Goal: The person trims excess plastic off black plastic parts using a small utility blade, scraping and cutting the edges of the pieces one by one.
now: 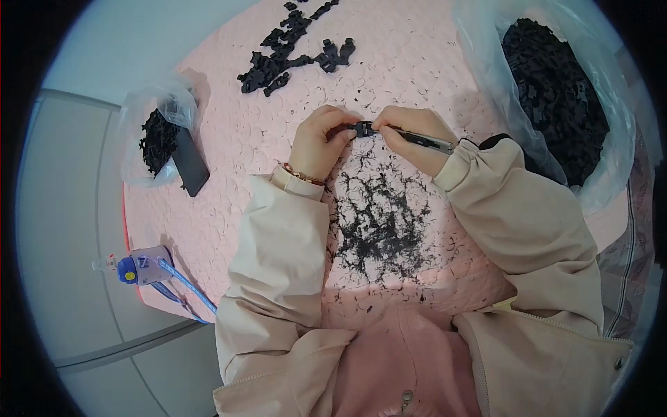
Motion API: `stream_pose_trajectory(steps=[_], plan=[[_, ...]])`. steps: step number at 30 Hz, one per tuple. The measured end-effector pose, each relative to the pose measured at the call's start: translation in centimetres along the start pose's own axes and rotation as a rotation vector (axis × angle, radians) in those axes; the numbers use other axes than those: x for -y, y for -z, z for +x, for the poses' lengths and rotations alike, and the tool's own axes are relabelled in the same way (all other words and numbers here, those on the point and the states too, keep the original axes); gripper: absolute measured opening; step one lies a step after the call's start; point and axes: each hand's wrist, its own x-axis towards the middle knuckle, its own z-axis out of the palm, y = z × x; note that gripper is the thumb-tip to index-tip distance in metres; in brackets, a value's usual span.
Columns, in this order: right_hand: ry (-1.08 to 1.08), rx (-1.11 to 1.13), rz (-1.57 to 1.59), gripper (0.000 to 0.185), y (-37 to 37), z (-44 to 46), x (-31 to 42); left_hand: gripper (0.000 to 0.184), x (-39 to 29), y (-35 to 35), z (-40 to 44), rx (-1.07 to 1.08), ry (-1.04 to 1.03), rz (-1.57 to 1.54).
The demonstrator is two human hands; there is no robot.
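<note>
My left hand [317, 142] pinches a small black plastic buckle [363, 129] between thumb and fingers. Closed around a slim utility knife [425, 141] is my right hand [411, 133], its fingertips close against the buckle's right side. The knife's handle points back toward my right sleeve, and its blade tip is too small to make out. Below both hands, black plastic shavings [381, 233] lie scattered over the pink quilted cover [243, 142].
Loose black buckles [267, 69] lie in a pile at the far side. A large clear bag [486, 59] of black parts stands right. On the left are a smaller bag [132, 163] of black pieces, a dark phone-like slab [189, 163] and a strapped blue-lidded bottle [147, 264].
</note>
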Motion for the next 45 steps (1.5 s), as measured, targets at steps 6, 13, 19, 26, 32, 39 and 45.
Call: stream_pose_trajectory(steps=[6, 13, 19, 26, 32, 39, 45], plan=[[0.028, 0.003, 0.001, 0.012, -0.07, 0.01, -0.11, 0.020, 0.22, -0.01, 0.00, -0.012, -0.049, 0.034], [0.060, -0.019, -0.042, 0.012, -0.22, -0.03, -0.32, 0.020, 0.06, -0.01, -0.07, -0.013, -0.030, 0.003], [0.015, -0.025, 0.014, 0.013, -0.05, -0.01, -0.07, 0.020, 0.01, 0.06, -0.02, -0.018, -0.060, 0.031], [0.080, -0.033, -0.045, 0.014, -0.34, 0.04, -0.70, 0.020, 0.11, -0.21, 0.08, -0.077, -0.119, 0.032], [0.084, -0.014, -0.033, 0.015, -0.20, -0.08, -0.48, 0.020, 0.18, -0.09, -0.02, -0.012, -0.010, -0.029], [0.077, -0.005, -0.059, 0.014, -0.10, -0.08, -0.17, 0.021, -0.02, 0.00, -0.05, -0.004, -0.024, -0.005], [0.075, -0.006, -0.064, 0.013, -0.29, 0.05, -0.47, 0.021, 0.21, -0.05, 0.01, -0.012, -0.046, 0.024]])
